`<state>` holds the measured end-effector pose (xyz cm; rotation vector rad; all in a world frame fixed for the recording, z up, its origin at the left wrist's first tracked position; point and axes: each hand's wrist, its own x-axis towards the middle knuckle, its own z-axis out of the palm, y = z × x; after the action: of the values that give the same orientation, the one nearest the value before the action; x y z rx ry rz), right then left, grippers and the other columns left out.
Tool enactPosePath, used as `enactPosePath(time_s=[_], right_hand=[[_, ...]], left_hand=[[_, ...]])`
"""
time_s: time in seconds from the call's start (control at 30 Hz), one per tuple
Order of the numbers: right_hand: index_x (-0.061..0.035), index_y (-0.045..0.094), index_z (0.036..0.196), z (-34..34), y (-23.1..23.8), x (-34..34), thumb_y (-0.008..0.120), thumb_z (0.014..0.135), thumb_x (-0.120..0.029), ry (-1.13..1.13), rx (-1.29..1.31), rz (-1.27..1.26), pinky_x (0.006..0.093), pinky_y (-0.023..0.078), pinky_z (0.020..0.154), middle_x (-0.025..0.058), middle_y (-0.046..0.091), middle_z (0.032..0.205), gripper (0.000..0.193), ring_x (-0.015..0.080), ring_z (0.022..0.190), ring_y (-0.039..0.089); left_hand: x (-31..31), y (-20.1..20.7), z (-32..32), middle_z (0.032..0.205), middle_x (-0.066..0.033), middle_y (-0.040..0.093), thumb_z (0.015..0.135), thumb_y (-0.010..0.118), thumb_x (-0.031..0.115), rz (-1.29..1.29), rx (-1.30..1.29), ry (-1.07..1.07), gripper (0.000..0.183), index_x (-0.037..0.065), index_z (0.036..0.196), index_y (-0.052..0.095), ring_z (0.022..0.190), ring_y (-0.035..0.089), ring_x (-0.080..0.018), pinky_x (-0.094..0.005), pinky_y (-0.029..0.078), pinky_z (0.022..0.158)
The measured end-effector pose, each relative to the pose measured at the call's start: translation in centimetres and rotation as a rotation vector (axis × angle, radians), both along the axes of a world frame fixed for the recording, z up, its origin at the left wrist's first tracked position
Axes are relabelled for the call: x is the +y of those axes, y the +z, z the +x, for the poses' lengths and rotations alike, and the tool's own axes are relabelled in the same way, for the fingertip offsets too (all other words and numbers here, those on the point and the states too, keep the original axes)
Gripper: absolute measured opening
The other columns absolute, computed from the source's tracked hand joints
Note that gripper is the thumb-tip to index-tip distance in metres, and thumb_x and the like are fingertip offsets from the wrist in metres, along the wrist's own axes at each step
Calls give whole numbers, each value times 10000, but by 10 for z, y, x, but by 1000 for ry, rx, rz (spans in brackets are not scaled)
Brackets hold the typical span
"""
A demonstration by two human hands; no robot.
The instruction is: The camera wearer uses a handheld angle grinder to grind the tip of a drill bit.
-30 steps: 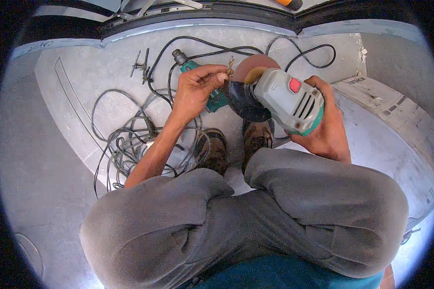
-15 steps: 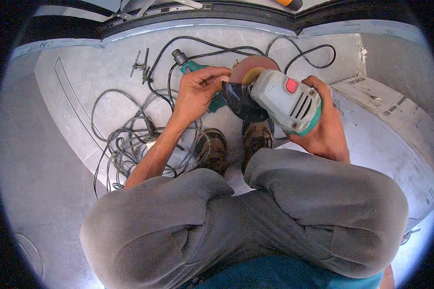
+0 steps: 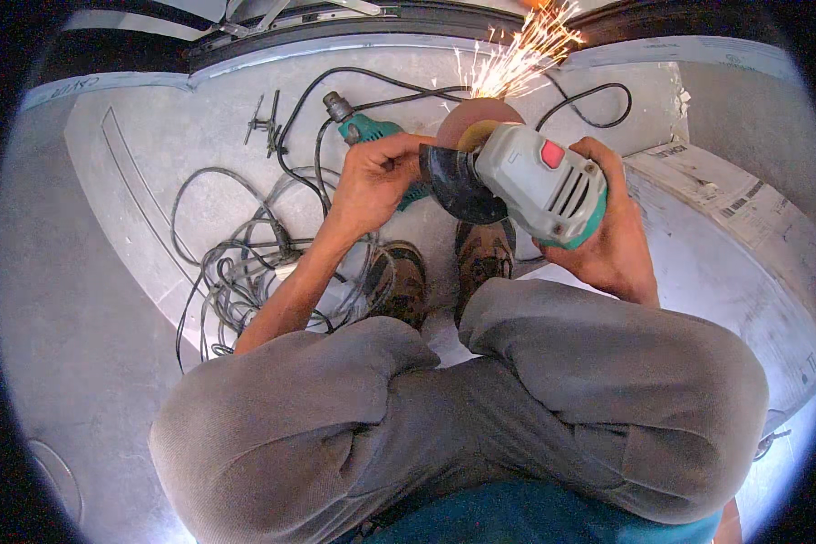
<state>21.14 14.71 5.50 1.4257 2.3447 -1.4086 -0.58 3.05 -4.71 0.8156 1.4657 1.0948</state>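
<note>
Gripped in my right hand (image 3: 612,240) is an angle grinder (image 3: 542,181) with a grey head, a red button and a teal body. Its reddish-brown disc (image 3: 471,116) faces away from me, and a black guard (image 3: 458,186) covers the near side. My left hand (image 3: 376,186) is closed in a pinch at the disc's left edge, beside the guard. Whatever its fingers hold is hidden behind them and the disc. Bright sparks (image 3: 521,59) spray from the disc's far edge. Behind my left hand a teal drill (image 3: 367,129) lies on the floor, partly covered.
Tangled black cables (image 3: 231,281) lie at the left, and another cable (image 3: 598,91) loops at the far right. A T-shaped chuck key (image 3: 263,125) lies left of the drill. A large cardboard box (image 3: 725,195) stands at the right. A dark frame (image 3: 372,32) crosses the far side. My shoes (image 3: 485,258) are below the grinder.
Sparks now fly away from the disc, where there were none before. My left fingers have shifted slightly at the disc's edge. The grinder has barely moved.
</note>
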Motion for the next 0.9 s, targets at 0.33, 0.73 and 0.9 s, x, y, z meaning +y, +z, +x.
enactPosePath(time_s=[0.33,0.73,0.9], right_hand=[[-104,312,1292,2,-13,-6,798,569,-102,-24,9,-69,357,442,883,141,579,1053,871,251,991,572],[-117,297,1300,4,2,-3,809,570,-113,-61,-79,-43,337,449,875,132,577,1065,892,237,986,573],[-124,309,1292,1,7,-2,809,564,-113,-21,-118,-4,353,452,871,147,582,1051,883,258,984,579]], left_hand=[[-9,-18,-21,934,-50,662,890,595,205,-74,-182,177,250,5,1031,649,831,570,-101,-230,445,748],[1,-24,0,878,-4,592,884,607,264,42,-304,200,340,15,1117,596,704,487,-78,-211,394,618],[0,-25,0,842,-52,635,906,567,141,65,-389,189,237,-28,1070,589,718,564,-99,-231,466,662]])
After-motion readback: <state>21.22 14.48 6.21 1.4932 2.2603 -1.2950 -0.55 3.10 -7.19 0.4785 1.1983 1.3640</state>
